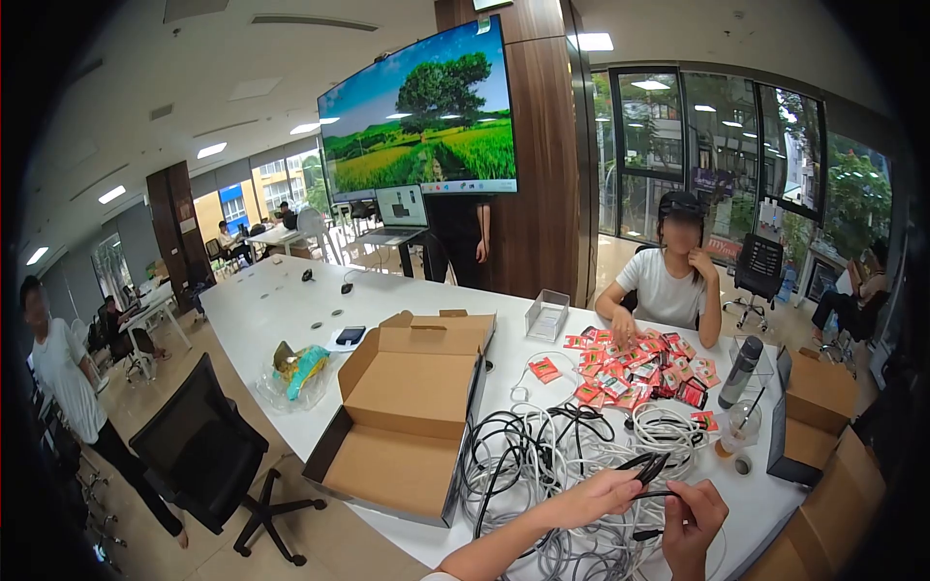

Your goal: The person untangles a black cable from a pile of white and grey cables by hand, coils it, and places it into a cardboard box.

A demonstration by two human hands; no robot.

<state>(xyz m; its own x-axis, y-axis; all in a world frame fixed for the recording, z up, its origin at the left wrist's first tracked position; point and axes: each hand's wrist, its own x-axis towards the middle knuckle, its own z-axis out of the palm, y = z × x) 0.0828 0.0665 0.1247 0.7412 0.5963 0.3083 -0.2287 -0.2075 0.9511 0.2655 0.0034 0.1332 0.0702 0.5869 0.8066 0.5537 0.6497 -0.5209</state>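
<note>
Two hands, one black cable bundle (647,468) between them. Left hand (608,492) was closed round the bundle, fingers curled, thumb on top. Right hand (693,518) was pinched on a black strand (656,495) at thumb and fingertips, little gap; couldn't tell if the strand came off the same bundle. Both were raised over the tabletop (247,302), toward its near right corner.

Under them: one cable tangle (542,455), white, grey and black mixed, too knotted to count. One heap of red packets (635,368) past that, overlapped, no exact count; one lone packet (544,369) lay to its left.

Singles: one clear bin (548,318) at the far edge, one dark bottle (742,372) and one clear cup (739,430) with straw near the right end, one plastic bag (298,373) with something teal inside by the left edge. Open cardboard boxes: one (407,436) at the left edge, one (812,416) beside the right end.

Pose: left forearm came in from the lower left, about level, across the tangle. Right hand pointed up from the bottom, knuckles outward, close to the left but apart.

Room: tangle ran right up to the left box, tight there. Cup and bottle bounded the right. Widest white surface ran beyond the box and bag to the far left corner. Seated person (668,281) was at the far edge, one hand in the heap.
</note>
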